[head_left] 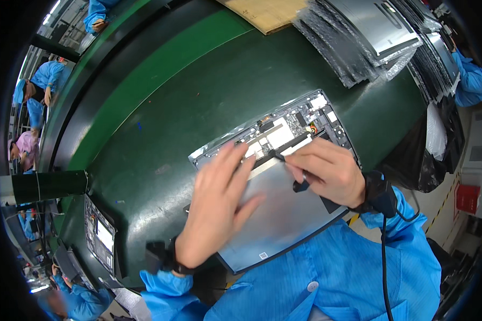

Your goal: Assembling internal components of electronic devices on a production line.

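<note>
In front of me lies an opened laptop (pixel 284 214), tilted on the green bench, its screen part towards my body. The exposed circuit boards (pixel 278 137) fill its far half. My right hand (pixel 329 171) pinches a slim black tool (pixel 278 155), its tip at the inner parts near the hinge strip; its exact kind is not clear. Its black lower end shows below my fingers. Slightly blurred, my left hand (pixel 214 206) hovers over the laptop's left side with fingers spread and nothing held. It covers part of the boards' left end.
Thin grey panels in bubble wrap (pixel 353 37) are stacked at the far right, beside a cardboard sheet (pixel 268 13). Another opened laptop (pixel 100 235) rests at the left near a dark green post (pixel 48 186). Co-workers in blue sit further off. A black cable (pixel 383 262) hangs from my right wrist.
</note>
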A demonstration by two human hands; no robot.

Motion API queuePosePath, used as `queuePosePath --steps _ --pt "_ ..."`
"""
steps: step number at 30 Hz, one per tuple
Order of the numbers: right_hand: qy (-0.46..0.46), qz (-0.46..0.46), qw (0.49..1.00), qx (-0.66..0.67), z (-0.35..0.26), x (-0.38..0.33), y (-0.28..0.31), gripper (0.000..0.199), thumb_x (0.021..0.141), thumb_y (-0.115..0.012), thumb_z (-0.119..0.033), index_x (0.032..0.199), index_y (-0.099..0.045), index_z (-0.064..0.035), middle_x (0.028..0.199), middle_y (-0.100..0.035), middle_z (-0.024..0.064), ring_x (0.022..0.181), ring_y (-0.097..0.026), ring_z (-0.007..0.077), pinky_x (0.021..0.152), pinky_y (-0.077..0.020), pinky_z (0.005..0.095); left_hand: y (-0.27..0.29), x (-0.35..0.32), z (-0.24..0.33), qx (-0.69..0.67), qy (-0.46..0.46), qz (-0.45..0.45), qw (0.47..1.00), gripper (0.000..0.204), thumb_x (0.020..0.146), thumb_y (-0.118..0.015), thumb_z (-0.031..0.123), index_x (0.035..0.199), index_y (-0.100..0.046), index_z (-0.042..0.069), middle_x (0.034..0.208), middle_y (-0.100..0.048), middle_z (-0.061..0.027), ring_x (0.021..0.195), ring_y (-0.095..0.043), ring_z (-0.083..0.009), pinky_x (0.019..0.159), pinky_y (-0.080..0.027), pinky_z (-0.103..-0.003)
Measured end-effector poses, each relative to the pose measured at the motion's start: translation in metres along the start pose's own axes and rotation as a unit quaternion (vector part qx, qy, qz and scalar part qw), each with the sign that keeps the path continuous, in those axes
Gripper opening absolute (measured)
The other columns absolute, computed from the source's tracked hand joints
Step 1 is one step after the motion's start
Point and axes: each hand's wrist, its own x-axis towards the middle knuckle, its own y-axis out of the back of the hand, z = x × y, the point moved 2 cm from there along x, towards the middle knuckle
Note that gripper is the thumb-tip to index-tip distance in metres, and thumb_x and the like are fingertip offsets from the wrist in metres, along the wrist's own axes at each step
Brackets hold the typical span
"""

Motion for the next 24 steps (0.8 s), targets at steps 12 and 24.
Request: queuePosePath --steps 12,24 --pt "-0.019 -0.026 0.999 -0.033 -0.022 0.001 -0.021 0.038 0.07 -0.08 0.003 0.107 -0.07 0.0013 0.095 -0.064 0.0102 0.082 -0.065 0.0273 0.07 -0.0552 0.0365 -0.003 0.007 -0.033 -0.147 0.036 0.044 0.987 0.027 0.084 -0.08 0.01 0.109 -0.074 0.002 0.133 -0.064 -0.0138 0.127 -0.056 -0.0351 0.105 -0.044 -0.044" --pt "0.049 -0.067 0.995 -0.049 -0.022 0.008 -0.011 0.049 0.067 -0.081 0.003 0.115 -0.07 0.0055 0.095 -0.066 0.0127 0.078 -0.064 0.0272 0.066 -0.0545 0.0361 -0.003 -0.007 -0.004 -0.062 -0.004 0.029 0.998 0.03 0.082 -0.079 0.009 0.11 -0.073 0.004 0.127 -0.061 -0.0178 0.122 -0.057 -0.0379 0.1 -0.046 -0.05"
